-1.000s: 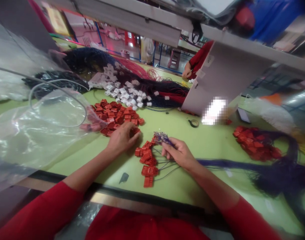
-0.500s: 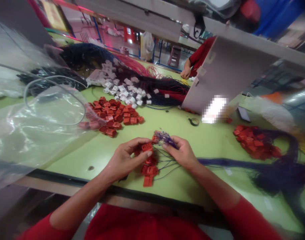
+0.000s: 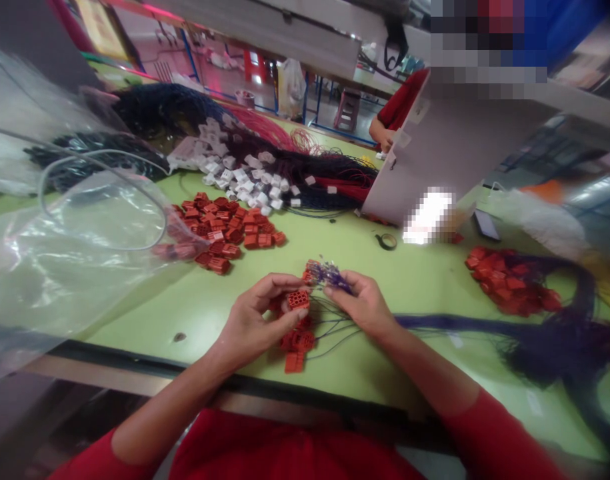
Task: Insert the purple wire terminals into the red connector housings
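Since a second ago, the left hand (image 3: 252, 321) has moved from the heap of red connectors (image 3: 225, 223) to just beside the right hand (image 3: 367, 305), and it now pinches a single red housing (image 3: 299, 300) between thumb and fingers, its grid of holes showing. Thumb and fingers of the right hand are closed around a bundle of purple wires (image 3: 341, 281), its metal-tipped ends sticking out near the housing, though whether they touch it I cannot tell. Several wired connectors (image 3: 295, 361) lie on the green table (image 3: 149, 307), partly behind the left hand
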Demonstrator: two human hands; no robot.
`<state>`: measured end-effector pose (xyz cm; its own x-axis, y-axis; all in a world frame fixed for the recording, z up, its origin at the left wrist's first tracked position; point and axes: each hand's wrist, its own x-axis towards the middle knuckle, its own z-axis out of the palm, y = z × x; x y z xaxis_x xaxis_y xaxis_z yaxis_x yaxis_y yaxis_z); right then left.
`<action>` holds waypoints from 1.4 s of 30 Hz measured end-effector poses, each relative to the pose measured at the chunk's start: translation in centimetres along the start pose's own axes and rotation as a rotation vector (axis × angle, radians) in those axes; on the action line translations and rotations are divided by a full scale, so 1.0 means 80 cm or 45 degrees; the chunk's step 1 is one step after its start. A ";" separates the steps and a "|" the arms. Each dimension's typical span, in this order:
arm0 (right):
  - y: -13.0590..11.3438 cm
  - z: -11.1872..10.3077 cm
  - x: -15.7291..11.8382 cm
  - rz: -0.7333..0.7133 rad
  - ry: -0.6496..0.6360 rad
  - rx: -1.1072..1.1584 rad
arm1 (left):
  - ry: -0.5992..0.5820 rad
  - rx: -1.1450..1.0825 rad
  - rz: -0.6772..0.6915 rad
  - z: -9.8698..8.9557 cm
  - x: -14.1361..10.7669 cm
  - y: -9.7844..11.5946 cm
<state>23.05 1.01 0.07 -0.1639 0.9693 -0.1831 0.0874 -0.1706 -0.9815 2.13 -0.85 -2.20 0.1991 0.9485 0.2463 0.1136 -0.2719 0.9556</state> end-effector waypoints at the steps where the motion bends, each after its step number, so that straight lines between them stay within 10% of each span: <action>1: -0.001 0.000 0.000 0.014 0.011 0.032 | -0.008 0.034 0.006 0.000 -0.001 -0.001; 11: -0.001 -0.001 -0.004 -0.024 -0.144 0.018 | -0.007 0.271 0.340 0.003 0.004 -0.002; 17: 0.002 -0.003 -0.005 -0.051 -0.184 -0.144 | 0.063 0.373 0.221 0.002 -0.001 0.001; 27: 0.005 0.000 -0.010 -0.197 -0.162 -0.275 | 0.008 0.717 0.744 -0.004 -0.004 -0.001; 42: 0.024 0.012 -0.016 -0.265 -0.155 -0.176 | 0.082 0.591 0.573 0.023 -0.010 -0.010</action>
<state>22.45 -0.73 -1.63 -0.3082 0.9513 0.0078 0.1716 0.0637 -0.9831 3.67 -1.68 -3.44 0.2680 0.7293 0.6295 0.4442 -0.6733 0.5910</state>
